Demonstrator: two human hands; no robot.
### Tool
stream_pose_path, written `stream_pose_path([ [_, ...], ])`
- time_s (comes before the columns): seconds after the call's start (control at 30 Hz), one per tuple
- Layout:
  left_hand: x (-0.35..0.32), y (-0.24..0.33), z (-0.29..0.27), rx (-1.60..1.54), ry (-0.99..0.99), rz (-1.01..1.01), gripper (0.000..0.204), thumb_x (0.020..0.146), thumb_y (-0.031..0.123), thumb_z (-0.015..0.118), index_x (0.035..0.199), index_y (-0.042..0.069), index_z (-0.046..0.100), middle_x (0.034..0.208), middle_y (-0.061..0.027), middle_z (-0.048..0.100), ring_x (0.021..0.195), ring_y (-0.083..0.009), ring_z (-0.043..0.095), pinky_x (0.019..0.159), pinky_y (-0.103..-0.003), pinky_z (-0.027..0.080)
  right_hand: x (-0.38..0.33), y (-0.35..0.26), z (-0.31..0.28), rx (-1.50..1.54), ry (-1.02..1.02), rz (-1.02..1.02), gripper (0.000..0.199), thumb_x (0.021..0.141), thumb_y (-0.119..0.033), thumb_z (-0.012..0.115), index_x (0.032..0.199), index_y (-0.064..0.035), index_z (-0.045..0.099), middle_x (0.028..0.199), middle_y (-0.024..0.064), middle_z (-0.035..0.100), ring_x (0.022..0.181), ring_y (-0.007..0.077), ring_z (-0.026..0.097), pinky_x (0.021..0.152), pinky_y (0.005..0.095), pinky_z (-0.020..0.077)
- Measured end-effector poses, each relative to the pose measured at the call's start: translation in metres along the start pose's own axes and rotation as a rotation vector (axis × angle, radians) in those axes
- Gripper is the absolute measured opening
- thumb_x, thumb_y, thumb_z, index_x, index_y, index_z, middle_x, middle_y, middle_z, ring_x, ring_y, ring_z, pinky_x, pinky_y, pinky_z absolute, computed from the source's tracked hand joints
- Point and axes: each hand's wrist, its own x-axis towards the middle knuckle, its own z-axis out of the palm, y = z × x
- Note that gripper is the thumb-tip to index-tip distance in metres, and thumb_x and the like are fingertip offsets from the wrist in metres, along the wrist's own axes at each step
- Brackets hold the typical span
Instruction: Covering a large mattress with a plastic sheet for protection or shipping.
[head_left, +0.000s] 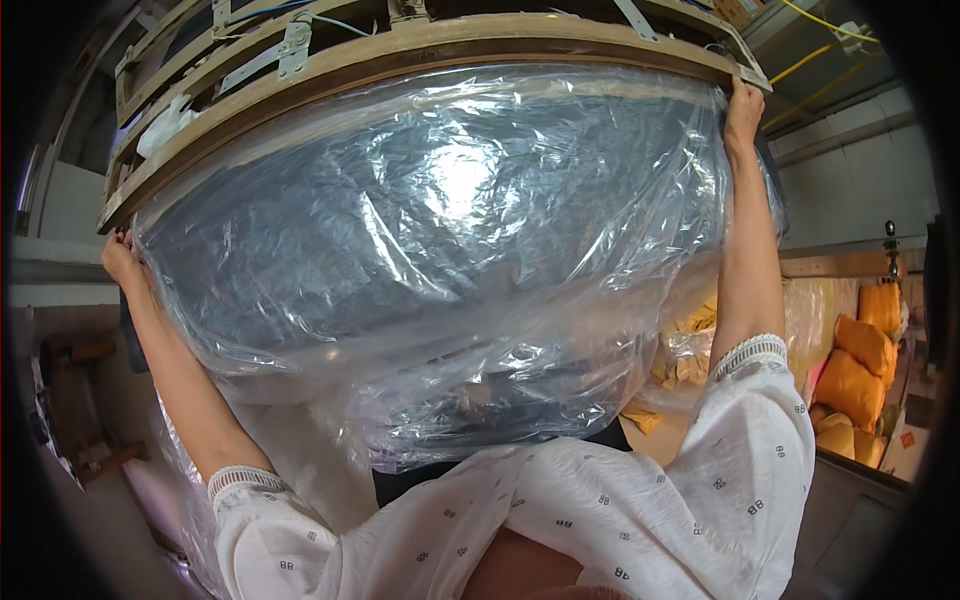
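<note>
A large sheet of clear plastic film (420,220) covers a dark, padded piece of furniture (330,190) that has a wooden frame (480,45) along its far edge. My left hand (122,257) is closed at the far left corner, gripping the film beside the frame's end. At the far right corner my right hand (742,115) is closed on the film too, its fingers against the frame. Both arms are stretched out wide. Wrinkled film hangs from the padded part toward my body. The fingertips of both hands are partly hidden.
Metal hinge brackets (293,50) and thin cables sit on the frame. A white bag (168,125) is tucked inside it at the left. Orange cushions (855,370) are stacked at the right, and a dark wooden piece (85,400) stands at the lower left.
</note>
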Motion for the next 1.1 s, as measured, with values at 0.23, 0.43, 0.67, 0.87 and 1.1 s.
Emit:
stream_pose_path([
  [0.23, -0.034, 0.014, 0.024, 0.854, -0.098, 0.14, 0.027, 0.086, 0.024, 0.055, 0.095, -0.001, 0.062, 0.092, -0.0085, 0.062, 0.088, -0.0162, 0.057, 0.078, -0.026, 0.043, 0.01, 0.002, -0.015, -0.026, -0.065, 0.013, 0.048, 0.086, -0.043, 0.046, 0.087, 0.0026, 0.059, 0.08, 0.0141, 0.06, 0.075, 0.0354, 0.055, 0.07, 0.0439, 0.0412],
  [0.43, -0.036, 0.068, -0.033, 0.373, -0.29, 0.203, 0.042, 0.083, 0.033, 0.062, 0.108, 0.0, 0.061, 0.101, -0.0059, 0.062, 0.092, -0.0145, 0.055, 0.082, -0.027, 0.043, -0.035, -0.032, -0.106, 0.396, -0.293, 0.007, 0.028, 0.089, -0.031, 0.049, 0.073, -0.0084, 0.048, 0.068, -0.0022, 0.045, 0.063, 0.0082, 0.041, 0.06, 0.0241, 0.0336],
  [0.67, -0.056, 0.085, -0.082, 1.381, 0.027, 0.339, 0.042, 0.077, 0.023, 0.061, 0.11, -0.002, 0.058, 0.107, -0.017, 0.06, 0.095, -0.0306, 0.058, 0.081, -0.039, 0.046, -0.172, -0.071, -0.155, -0.11, -0.492, -0.712, 0.012, 0.08, -0.016, 0.057, 0.082, -0.0046, 0.053, 0.085, 0.0068, 0.051, 0.081, 0.0212, 0.05, 0.076, 0.0324, 0.0388],
  [0.87, -0.314, 0.148, 0.158, 0.709, -0.937, 0.776, 0.027, 0.087, 0.022, 0.054, 0.105, 0.003, 0.06, 0.102, -0.0122, 0.061, 0.092, -0.0207, 0.059, 0.081, -0.03, 0.044, -0.178, -0.054, -0.148, -0.014, -0.495, -0.627, 0.016, 0.079, -0.016, 0.057, 0.089, -0.0046, 0.054, 0.098, 0.0089, 0.052, 0.094, 0.0265, 0.047, 0.086, 0.0346, 0.0364],
  [1.1, -0.493, 0.15, 0.279, 0.106, -1.16, 0.732, 0.02, 0.084, 0.021, 0.06, 0.089, 0.002, 0.059, 0.085, -0.0065, 0.06, 0.079, -0.0164, 0.056, 0.072, -0.028, 0.044, -0.165, -0.06, -0.136, -0.036, -0.28, -0.601, 0.017, 0.078, -0.019, 0.058, 0.089, -0.0058, 0.055, 0.101, 0.0082, 0.051, 0.098, 0.0271, 0.047, 0.086, 0.0364, 0.0357],
])
